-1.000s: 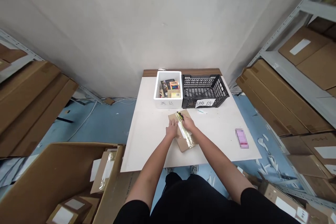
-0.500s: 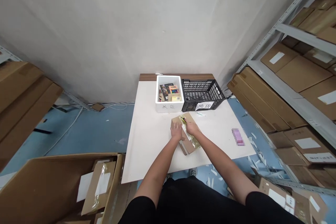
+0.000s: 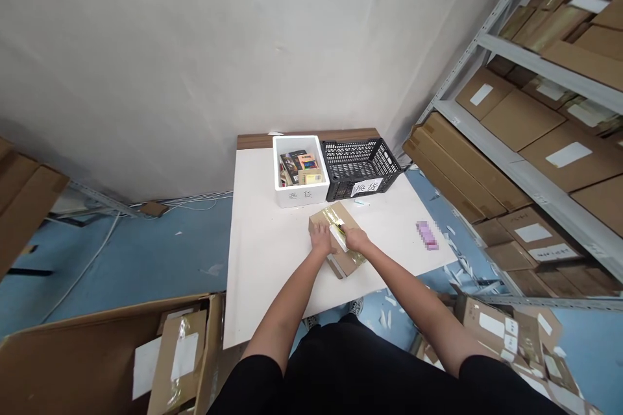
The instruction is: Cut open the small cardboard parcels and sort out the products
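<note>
A taped cardboard box [image 3: 346, 264] with a white label lies at a slant on the white tabletop [image 3: 263, 259]. My left hand [image 3: 321, 238] rests on the box's left side, fingers spread flat and thumb out across the top. Over the tape and label, my right hand [image 3: 357, 239] is closed around a slim yellow-and-black utility knife [image 3: 339, 228]. Most of the knife is hidden by the fingers, and its blade cannot be made out.
Behind the box stand a white foam box [image 3: 302, 198] holding books and a black plastic crate [image 3: 360, 172]. A blurred pink item [image 3: 427, 235] lies at right. Shelves of cartons [image 3: 530, 162] line the right; a large open carton [image 3: 63, 324] stands at lower left.
The view has turned a little to the right. My right hand with the utility knife has shifted slightly towards me along the box's tape. My left hand stays on the box.
</note>
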